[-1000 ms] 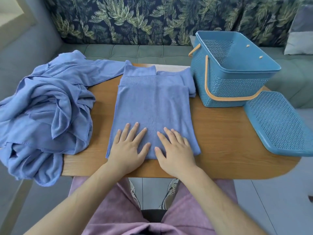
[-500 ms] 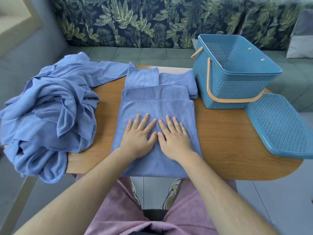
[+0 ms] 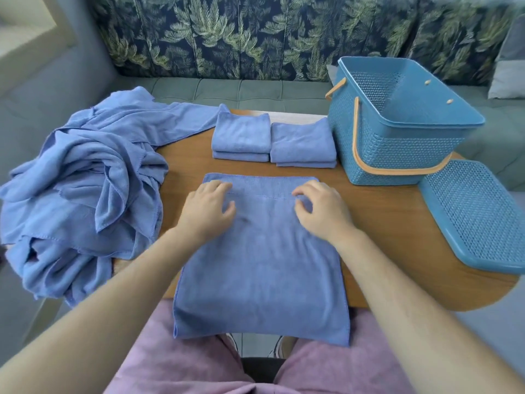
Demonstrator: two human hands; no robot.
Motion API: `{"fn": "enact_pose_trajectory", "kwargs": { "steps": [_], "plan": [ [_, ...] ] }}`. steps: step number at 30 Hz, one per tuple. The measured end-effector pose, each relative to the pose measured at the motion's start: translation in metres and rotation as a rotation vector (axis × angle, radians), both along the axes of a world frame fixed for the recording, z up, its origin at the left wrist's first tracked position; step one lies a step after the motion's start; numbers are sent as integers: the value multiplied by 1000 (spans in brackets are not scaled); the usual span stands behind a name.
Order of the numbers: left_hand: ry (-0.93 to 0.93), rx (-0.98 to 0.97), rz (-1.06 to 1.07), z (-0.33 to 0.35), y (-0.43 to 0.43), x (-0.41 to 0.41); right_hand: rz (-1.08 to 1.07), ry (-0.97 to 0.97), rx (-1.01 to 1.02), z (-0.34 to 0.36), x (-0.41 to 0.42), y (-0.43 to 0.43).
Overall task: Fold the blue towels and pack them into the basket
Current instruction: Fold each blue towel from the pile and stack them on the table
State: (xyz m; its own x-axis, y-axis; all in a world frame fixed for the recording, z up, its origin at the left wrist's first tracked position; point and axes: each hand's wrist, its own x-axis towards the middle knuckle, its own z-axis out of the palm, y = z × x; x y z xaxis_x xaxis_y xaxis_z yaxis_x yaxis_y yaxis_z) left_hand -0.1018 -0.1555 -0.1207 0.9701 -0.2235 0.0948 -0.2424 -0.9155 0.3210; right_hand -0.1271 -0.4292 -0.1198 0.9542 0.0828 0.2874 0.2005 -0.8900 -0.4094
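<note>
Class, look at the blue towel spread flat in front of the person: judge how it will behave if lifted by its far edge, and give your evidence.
Likely floppy: the near end of the towel already droops over the table edge. Probably light: it looks thin, like the crumpled heap beside it. Pushed, it would likely bunch rather than slide whole.

Bare forearms [image 3: 136, 268], mauve-pink shorts [image 3: 181, 362], pale sneakers [image 3: 231, 341]

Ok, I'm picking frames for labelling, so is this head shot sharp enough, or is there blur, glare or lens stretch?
Head view: the left hand and right hand are slightly motion-smeared; the folded stacks and basket look fairly crisp; the wide-angle lens stretches the frame corners; the light is soft, with no glare.
</note>
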Motion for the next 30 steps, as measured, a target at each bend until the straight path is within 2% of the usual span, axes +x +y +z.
{"fn": "enact_pose_trajectory", "kwargs": {
  "steps": [3, 6, 9, 13, 17, 23, 30],
  "plan": [
    [-43, -16, -35, -5, 18, 22, -8, 0, -12, -15, 8, -29],
    [-160, -136, -65, -13, 29, 23, -81, -87, 23, -20, 8, -34],
    [-188, -192, -66, -15, 31, 26, -58, -95, 13, -21, 16, -33],
    [-199, -245, -66, -19, 32, 31, 39, -106, 218, -20, 16, -37],
    [-226, -276, -43, -17, 30, 31, -52, -75, 351, -18, 15, -39],
    [-275, -286, 10, -14, 31, 28, -196, -85, 331, -21, 15, -39],
    [-248, -287, 113, -20, 31, 32, -245, -63, 231, -27, 21, -40]
  ]
}}
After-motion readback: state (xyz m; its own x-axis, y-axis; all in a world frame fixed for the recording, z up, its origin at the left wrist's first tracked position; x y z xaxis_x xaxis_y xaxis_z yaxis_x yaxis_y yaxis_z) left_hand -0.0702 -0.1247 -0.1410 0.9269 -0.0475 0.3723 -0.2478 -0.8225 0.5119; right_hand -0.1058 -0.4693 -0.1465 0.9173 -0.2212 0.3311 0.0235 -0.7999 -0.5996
